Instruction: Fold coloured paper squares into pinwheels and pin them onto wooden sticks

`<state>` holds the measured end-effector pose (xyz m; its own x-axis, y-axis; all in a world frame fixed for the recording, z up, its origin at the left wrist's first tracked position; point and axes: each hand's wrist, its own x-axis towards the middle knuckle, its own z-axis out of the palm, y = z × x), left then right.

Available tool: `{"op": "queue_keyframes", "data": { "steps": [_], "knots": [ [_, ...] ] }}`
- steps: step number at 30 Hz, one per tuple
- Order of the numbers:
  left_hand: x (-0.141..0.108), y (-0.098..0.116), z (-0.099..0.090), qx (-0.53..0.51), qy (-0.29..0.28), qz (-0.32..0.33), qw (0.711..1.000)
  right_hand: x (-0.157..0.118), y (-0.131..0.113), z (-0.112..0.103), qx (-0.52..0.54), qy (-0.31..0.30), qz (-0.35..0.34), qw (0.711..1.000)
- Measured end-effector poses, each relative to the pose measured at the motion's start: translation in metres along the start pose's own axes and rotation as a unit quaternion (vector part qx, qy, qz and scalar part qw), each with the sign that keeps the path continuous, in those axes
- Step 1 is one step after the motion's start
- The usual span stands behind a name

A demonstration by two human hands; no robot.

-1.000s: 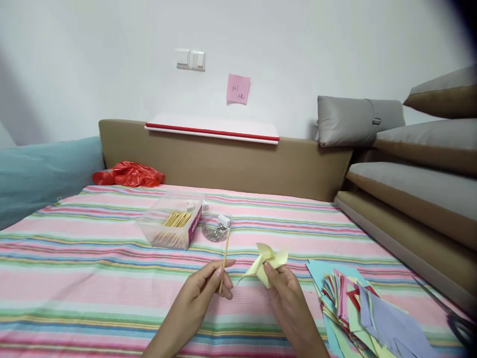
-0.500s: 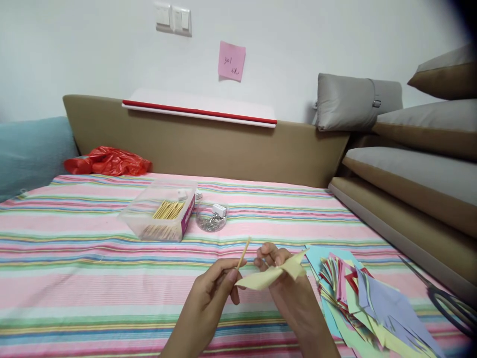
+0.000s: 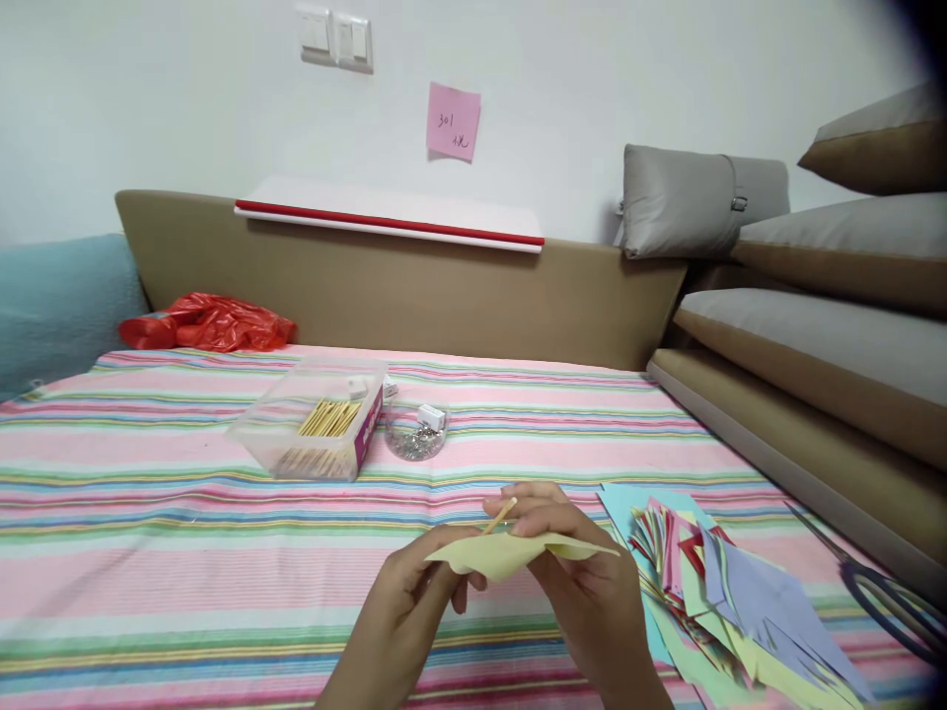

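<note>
My left hand (image 3: 403, 602) is closed round a thin wooden stick (image 3: 502, 514), whose tip sticks up between my two hands. A pale yellow piece of paper (image 3: 510, 556) with pointed, flared corners lies across both hands. My right hand (image 3: 599, 602) pinches it, fingers above and thumb below. The paper hides the lower part of the stick and some left fingertips; whether stick and paper touch I cannot tell. Beside my right hand lies a pile of cut coloured paper (image 3: 769, 592).
A clear plastic box (image 3: 255, 429) holds several wooden sticks (image 3: 329, 418). A round clear dish (image 3: 414, 446) has small metal pins and a white block (image 3: 430, 416). Scissors (image 3: 880, 592) lie at the right, by stacked cushions (image 3: 806, 365). A red plastic bag (image 3: 214, 320) is at the back left.
My right hand has brought the yellow paper left and towards the stick, and its fingers have closed over the paper. The stick leans more to the right. The view has shifted slightly.
</note>
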<state>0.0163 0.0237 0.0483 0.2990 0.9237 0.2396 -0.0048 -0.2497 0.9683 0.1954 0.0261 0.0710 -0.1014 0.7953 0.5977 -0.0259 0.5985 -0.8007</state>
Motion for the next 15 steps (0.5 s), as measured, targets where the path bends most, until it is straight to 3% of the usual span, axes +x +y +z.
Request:
{"op": "queue_keyframes", "data": {
  "steps": [15],
  "knots": [
    [-0.002, -0.0022, -0.0028, 0.03, 0.0, 0.031, 0.999, -0.0008, -0.0085, 0.0026, -0.039, 0.013, -0.009, 0.999]
  ]
}}
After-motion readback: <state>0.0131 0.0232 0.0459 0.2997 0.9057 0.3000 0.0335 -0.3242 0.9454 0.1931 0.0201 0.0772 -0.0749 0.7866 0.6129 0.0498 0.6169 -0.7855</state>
